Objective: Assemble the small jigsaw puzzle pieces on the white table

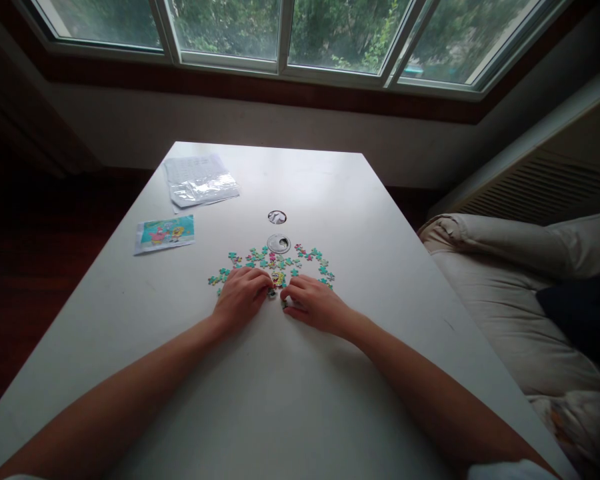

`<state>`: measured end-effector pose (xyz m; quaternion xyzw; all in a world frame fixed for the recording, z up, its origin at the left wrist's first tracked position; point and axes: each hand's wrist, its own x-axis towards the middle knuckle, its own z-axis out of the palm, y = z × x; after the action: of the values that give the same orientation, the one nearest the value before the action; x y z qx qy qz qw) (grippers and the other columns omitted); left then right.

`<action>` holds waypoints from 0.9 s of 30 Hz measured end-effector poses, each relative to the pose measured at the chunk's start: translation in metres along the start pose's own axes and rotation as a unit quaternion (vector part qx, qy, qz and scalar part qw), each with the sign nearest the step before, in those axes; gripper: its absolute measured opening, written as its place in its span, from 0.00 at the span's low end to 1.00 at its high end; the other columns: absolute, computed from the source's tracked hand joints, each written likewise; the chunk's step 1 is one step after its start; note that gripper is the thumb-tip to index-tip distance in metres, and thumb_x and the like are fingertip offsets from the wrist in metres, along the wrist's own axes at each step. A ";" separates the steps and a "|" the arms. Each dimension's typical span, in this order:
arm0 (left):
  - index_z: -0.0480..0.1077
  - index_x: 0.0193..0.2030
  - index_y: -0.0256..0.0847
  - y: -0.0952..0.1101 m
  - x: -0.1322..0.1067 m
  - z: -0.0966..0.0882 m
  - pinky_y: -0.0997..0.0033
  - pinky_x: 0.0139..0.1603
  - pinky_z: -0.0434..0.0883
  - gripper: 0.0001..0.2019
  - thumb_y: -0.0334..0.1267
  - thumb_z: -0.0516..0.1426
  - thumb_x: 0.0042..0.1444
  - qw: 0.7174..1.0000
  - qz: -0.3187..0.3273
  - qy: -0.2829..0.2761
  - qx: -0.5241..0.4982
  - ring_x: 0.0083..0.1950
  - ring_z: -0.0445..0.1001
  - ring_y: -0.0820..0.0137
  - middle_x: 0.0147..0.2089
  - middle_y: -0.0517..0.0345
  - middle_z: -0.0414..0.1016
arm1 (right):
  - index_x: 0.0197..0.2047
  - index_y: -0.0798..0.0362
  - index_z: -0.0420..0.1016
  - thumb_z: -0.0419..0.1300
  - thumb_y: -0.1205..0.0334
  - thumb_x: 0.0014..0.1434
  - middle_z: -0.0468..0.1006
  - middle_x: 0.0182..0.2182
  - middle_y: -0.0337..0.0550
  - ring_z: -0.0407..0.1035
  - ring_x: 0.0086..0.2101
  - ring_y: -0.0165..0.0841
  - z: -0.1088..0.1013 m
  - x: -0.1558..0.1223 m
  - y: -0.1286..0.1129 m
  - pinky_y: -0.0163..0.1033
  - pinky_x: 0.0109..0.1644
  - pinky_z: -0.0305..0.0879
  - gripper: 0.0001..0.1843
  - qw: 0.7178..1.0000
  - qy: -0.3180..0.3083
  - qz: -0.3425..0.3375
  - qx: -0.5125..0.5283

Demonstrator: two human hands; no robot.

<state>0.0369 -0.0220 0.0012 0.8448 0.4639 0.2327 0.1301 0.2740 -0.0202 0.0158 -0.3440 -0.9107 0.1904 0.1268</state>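
Small jigsaw puzzle pieces (323, 271), mostly teal and green with some pink, lie scattered in an arc on the white table (260, 400). In the middle of them is a yellow joined patch of puzzle (278, 278) with a cartoon character. My left hand (243, 293) is closed at the patch's near left side, its fingertips on a small dark puzzle piece (272, 293). Just right of it, my right hand (314, 303) pinches another small puzzle piece (284, 304) between thumb and forefinger, close to the tabletop. Both hands partly cover pieces behind them.
Beyond the pieces are a round metal-rimmed disc (279, 244) and a round hole or inset (277, 217). A cartoon picture card (167, 233) lies at the left, with a clear plastic packet over paper (203, 181) behind it. A beige sofa (500, 300) stands to the right.
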 end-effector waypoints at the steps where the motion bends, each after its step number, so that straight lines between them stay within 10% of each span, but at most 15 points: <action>1: 0.75 0.43 0.46 0.000 0.000 0.000 0.57 0.55 0.64 0.06 0.32 0.58 0.64 1.000 0.003 -0.001 0.000 0.51 0.72 0.62 0.50 0.60 0.79 | 0.46 0.49 0.74 0.65 0.62 0.62 0.74 0.41 0.43 0.66 0.42 0.36 0.001 0.000 0.000 0.39 0.48 0.61 0.09 1.000 0.003 0.003 0.008; 13: 0.75 0.42 0.46 -0.002 0.000 0.005 0.58 0.56 0.67 0.04 0.34 0.58 0.64 0.999 0.046 -0.010 0.004 0.51 0.71 0.63 0.49 0.58 0.78 | 0.37 0.51 0.72 0.64 0.72 0.58 0.73 0.30 0.36 0.64 0.34 0.31 0.020 0.007 -0.002 0.35 0.40 0.58 0.07 0.972 0.122 0.105 0.169; 27: 0.75 0.41 0.45 -0.001 0.001 0.006 0.58 0.55 0.67 0.04 0.33 0.58 0.64 0.999 0.051 -0.009 0.007 0.50 0.71 0.63 0.48 0.57 0.78 | 0.37 0.50 0.75 0.67 0.64 0.61 0.74 0.33 0.39 0.64 0.38 0.35 0.030 0.015 -0.001 0.40 0.46 0.57 0.04 0.980 0.150 0.122 0.051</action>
<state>0.0400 -0.0213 -0.0043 0.8702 0.4211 0.2278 0.1162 0.2520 -0.0189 -0.0091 -0.4699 -0.8216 0.1972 0.2553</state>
